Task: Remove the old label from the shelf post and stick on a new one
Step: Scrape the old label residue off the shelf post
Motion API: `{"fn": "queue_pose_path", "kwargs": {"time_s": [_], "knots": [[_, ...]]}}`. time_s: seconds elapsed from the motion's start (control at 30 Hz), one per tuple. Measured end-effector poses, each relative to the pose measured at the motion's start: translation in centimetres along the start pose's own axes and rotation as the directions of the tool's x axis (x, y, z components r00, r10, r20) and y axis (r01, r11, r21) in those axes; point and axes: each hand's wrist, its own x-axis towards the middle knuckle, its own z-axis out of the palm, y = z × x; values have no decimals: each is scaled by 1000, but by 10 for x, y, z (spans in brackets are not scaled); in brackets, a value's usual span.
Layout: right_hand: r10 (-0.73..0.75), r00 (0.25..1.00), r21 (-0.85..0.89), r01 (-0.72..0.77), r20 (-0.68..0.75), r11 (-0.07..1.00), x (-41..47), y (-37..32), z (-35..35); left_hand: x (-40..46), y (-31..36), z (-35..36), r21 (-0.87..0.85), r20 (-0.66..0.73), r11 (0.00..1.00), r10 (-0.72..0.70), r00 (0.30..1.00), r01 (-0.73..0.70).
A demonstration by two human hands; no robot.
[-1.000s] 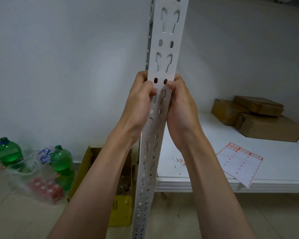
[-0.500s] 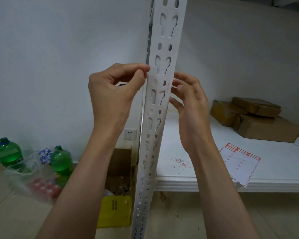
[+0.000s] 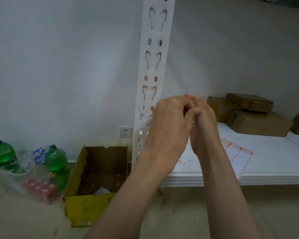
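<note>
Left hand point(image 3: 169, 125) and right hand point(image 3: 203, 121) pressed together, fingertips meeting, motion-blurred so grip cannot be told, label sheet point(image 3: 236, 157) on shelf point(image 3: 274, 163) right of them, shelf post point(image 3: 150, 80) with red residue just behind left hand.

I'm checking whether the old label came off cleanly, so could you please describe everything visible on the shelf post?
The shelf post is a white painted metal-looking upright, leaning slightly in view, punched with paired keyhole slots and small oval holes. Faint red scraps of residue remain around its middle holes; no label shows. Neither hand grips it; the left hand hides its lower right edge.
</note>
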Motion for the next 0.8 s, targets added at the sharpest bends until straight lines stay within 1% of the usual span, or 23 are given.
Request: {"fn": "queue_pose_path", "kwargs": {"time_s": [0.1,0.17,0.23,0.33,0.37,0.43,0.47,0.5,0.53,0.57,0.63,0.67,0.73,0.8], "knots": [[137,977,17,-136,-165,991,1,7,-11,-12,-21,24,246,83,966,-102,991,79],[165,961,7,-167,-222,986,2,8,-17,-19,-32,35,410,115,908,-142,983,83],[164,956,-23,-175,-244,984,2,6,-21,-29,-42,45,481,156,872,-186,970,90],[158,957,-63,-178,-242,982,1,2,-22,-39,-48,55,551,272,832,-256,928,68],[152,961,-73,-173,-232,982,0,2,-22,-40,-49,56,556,320,830,-261,911,43],[128,969,-90,-150,-211,985,-1,0,-22,-39,-47,55,531,366,847,-224,903,-5],[113,973,-78,-131,-200,988,-1,-2,-21,-37,-44,52,500,345,866,-190,919,-8],[97,978,-36,-105,-187,994,-1,-5,-21,-34,-39,48,455,275,891,-132,952,-7],[81,982,32,-76,-171,997,-1,-9,-20,-30,-33,43,391,182,920,-41,982,-34],[62,987,107,-46,-151,993,-2,-13,-20,-27,-29,37,333,79,939,60,995,-83],[12,994,197,10,-110,980,-2,-21,-16,-21,-23,24,252,-79,947,227,971,-201],[-13,996,207,31,-88,978,-3,-24,-13,-17,-21,17,217,-154,946,275,949,-239],[-64,998,212,68,-27,975,-7,-27,-3,-7,-21,-1,158,-288,947,315,904,-280],[-109,993,192,98,49,977,-12,-27,10,4,-24,-19,71,-403,958,284,870,-280]]}}
